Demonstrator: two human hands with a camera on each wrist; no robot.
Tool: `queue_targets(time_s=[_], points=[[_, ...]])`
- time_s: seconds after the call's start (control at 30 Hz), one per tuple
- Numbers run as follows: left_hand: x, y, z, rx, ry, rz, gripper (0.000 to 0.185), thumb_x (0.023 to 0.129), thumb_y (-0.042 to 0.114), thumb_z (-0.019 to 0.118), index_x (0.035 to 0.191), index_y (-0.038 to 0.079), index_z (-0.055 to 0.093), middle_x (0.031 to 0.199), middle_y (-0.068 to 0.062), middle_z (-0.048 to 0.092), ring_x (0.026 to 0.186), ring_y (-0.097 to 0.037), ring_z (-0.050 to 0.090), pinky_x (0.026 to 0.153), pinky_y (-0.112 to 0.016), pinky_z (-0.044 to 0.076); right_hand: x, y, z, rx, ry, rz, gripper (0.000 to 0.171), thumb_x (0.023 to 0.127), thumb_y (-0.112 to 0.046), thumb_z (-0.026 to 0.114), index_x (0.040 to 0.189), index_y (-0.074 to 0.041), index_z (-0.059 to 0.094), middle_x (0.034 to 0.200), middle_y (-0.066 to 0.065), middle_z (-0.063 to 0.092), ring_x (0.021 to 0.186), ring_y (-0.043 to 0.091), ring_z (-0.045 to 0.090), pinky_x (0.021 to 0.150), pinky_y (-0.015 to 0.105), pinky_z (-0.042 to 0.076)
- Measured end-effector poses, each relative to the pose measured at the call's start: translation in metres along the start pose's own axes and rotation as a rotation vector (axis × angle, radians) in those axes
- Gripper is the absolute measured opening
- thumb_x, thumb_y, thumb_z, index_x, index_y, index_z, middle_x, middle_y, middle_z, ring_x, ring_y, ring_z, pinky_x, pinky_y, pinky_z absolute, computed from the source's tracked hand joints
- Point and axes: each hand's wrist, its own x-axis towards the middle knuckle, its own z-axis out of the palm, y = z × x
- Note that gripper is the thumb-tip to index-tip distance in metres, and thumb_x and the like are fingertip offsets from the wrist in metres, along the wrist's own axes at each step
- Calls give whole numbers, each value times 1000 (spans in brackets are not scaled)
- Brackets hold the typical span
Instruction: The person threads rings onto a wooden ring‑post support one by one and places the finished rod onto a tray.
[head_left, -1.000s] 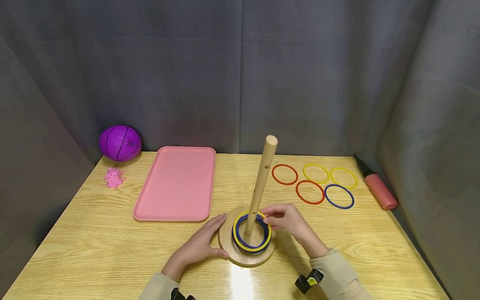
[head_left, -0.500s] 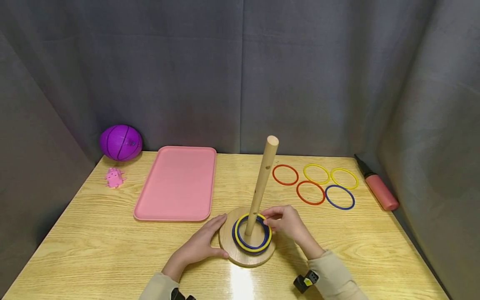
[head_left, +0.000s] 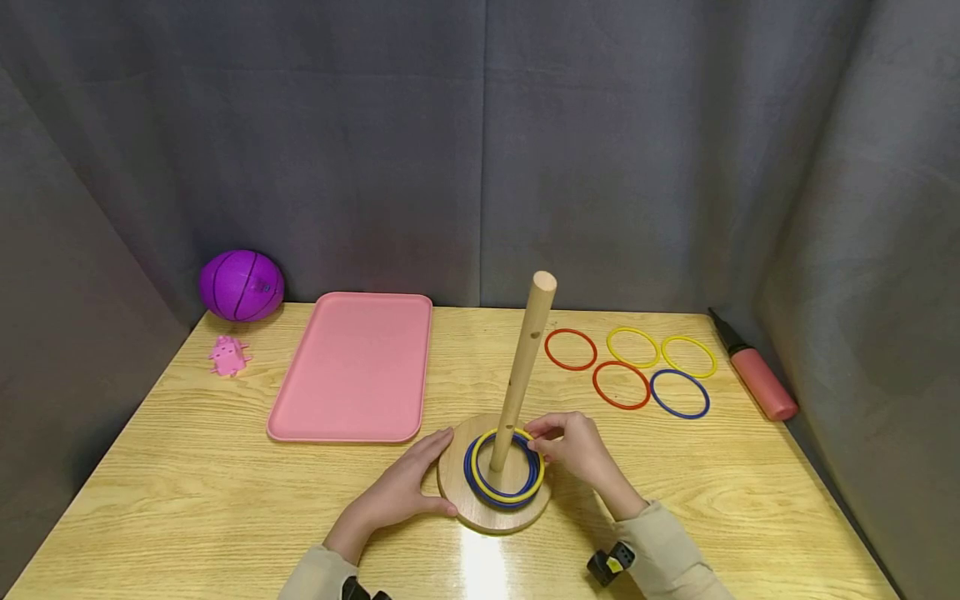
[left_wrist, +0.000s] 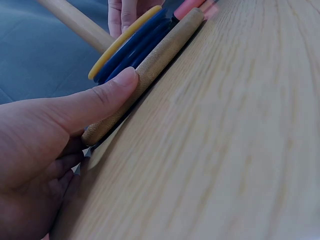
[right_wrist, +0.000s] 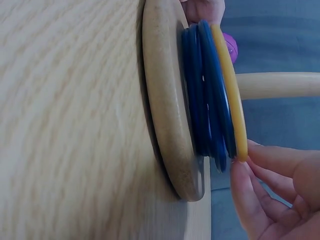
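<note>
The yellow ring [head_left: 507, 467] is lying on top of a stack of blue rings [head_left: 501, 479] threaded over the wooden peg [head_left: 522, 372], all resting on the round wooden base [head_left: 491, 510] near the front middle of the table [head_left: 187, 500]. The right hand [head_left: 576, 444] is sitting at about three o'clock from the peg, and its fingertips [right_wrist: 260, 165] are pinching the yellow ring's edge at roughly two o'clock on the ring, so the ring is lying directly left of those fingers, and the peg's long axis is rising nearly upright, leaning a little toward one o'clock. The left hand [head_left: 408, 483] is resting at nine o'clock from the peg, fingers fairly straight, with the thumb [left_wrist: 107, 97] pressing flat against the base's rim; it is gripping nothing. The right hand is clearly the one on the ring, while the left is only touching the base. The head view is giving the whole layout: two red, two yellow and one blue loose rings [head_left: 632, 368] lying well apart at two o'clock, a pink tray [head_left: 352, 367] at ten o'clock, a purple ball [head_left: 241, 285] and a small pink toy [head_left: 228, 356] farther left, and a pink pump [head_left: 756, 377] at the right edge. The right wrist view is showing the yellow ring sitting topmost on the blue ones with fingertips meeting its rim, and the left wrist view is showing the thumb's contact with the base edge.
</note>
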Motion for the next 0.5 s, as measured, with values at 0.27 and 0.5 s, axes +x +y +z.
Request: queue_targets(time_s=[0.27,0.5], points=[[0,0,0,-8,-3,-3,108,68,44,83,153,6,27,160,-16,25,148,-38,22,117,-58,24,0,4,-8,24,35,65,15,85,-3,71,99,2,74,91,16,74,71,14,69,60,28,60],[-1,2,-1,-24,-9,-13,108,69,43,83,153,7,26,160,-16,24,148,-38,20,118,-59,23,2,10,-26,65,52,94,22,88,-5,69,106,6,70,98,18,73,82,17,70,67,34,61]])
